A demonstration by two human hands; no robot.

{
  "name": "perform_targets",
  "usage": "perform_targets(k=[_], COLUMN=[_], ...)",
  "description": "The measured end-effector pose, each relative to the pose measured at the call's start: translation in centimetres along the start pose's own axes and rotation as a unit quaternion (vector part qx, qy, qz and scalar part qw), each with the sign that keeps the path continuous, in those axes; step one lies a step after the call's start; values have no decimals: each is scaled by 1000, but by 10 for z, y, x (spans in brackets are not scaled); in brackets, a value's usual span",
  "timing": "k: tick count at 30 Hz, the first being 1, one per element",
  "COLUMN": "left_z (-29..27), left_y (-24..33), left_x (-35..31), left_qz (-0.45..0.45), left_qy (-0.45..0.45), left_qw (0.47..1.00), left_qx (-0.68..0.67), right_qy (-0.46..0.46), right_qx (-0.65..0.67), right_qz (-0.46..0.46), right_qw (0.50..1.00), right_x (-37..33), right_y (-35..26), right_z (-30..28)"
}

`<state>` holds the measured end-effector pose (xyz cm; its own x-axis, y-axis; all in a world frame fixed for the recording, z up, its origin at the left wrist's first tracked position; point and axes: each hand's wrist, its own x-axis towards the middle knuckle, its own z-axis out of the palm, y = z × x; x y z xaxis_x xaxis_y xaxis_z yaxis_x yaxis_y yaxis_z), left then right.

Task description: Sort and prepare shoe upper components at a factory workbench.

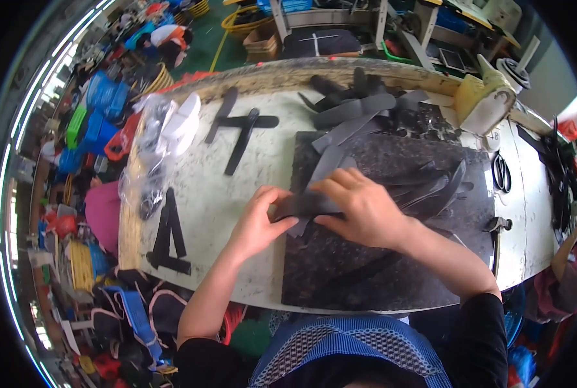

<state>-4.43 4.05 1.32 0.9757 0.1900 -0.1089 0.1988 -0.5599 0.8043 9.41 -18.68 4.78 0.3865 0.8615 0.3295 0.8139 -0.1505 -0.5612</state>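
Over the left part of a dark slab, both hands hold a dark grey, curved strip. My left hand pinches its left end between thumb and fingers. My right hand is closed on the other end, with its fingertips over the top. Beneath and behind the hands lie more grey strips. A fanned pile of similar strips rests on the slab beyond my right wrist. Further off is a heap of dark curved pieces. On the white tabletop to the left are crossed strips and a smaller group.
A wooden rim borders the table. Clear plastic bags and a white object lie at the left. To the right are a yellowish block-like thing, black-handled scissors and another person's arm.
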Motion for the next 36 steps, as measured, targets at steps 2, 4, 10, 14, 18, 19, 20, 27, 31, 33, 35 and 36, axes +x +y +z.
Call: perform_targets(k=[2, 4, 10, 14, 18, 19, 20, 27, 31, 33, 35, 36], left_z=[2, 5, 22, 19, 37, 39, 45, 65, 77, 77, 76, 77], left_y=[-6, -8, -24, -10, 18, 27, 25, 23, 12, 7, 11, 13], left_x=[-3, -7, -21, -25, -47, -56, -70, -71, -64, -80, -100, -106], left_qz=[68, 64, 45, 130, 230, 301, 324, 292, 300, 317, 302, 296], left_qy=[29, 35, 131, 255, 268, 240, 179, 99, 71, 60, 67, 76], left_qw=[996, 996, 990, 956, 935, 922, 926, 940, 934, 928, 934, 934], left_qx=[-40, -59, 14, -58, -22, 50, 75, 146, 181, 185, 182, 183], right_qy=[-28, -12, -2, -99, -63, -38, -12, -6, -13, 30, 12, 48], right_qx=[-39, -3, 260, 32, -108, -66, -24, -10, -51, 88, 149, 148], right_qz=[-1, -13, 94, -35, -33, -23, -13, 8, -28, 45, 191, 268], right_qw=[999, 1000, 961, 994, 992, 997, 1000, 1000, 998, 995, 970, 951], right_x=[12, 26, 0, -34, -59, -63, -69, -128, -135, -142, -156, -152], right_y=[-3, 3, -39, -50, -29, -30, -32, -39, -34, -51, -68, -77], right_z=[29, 38, -22, -33, -1, -6, -15, -13, 20, 4, -32, -47])
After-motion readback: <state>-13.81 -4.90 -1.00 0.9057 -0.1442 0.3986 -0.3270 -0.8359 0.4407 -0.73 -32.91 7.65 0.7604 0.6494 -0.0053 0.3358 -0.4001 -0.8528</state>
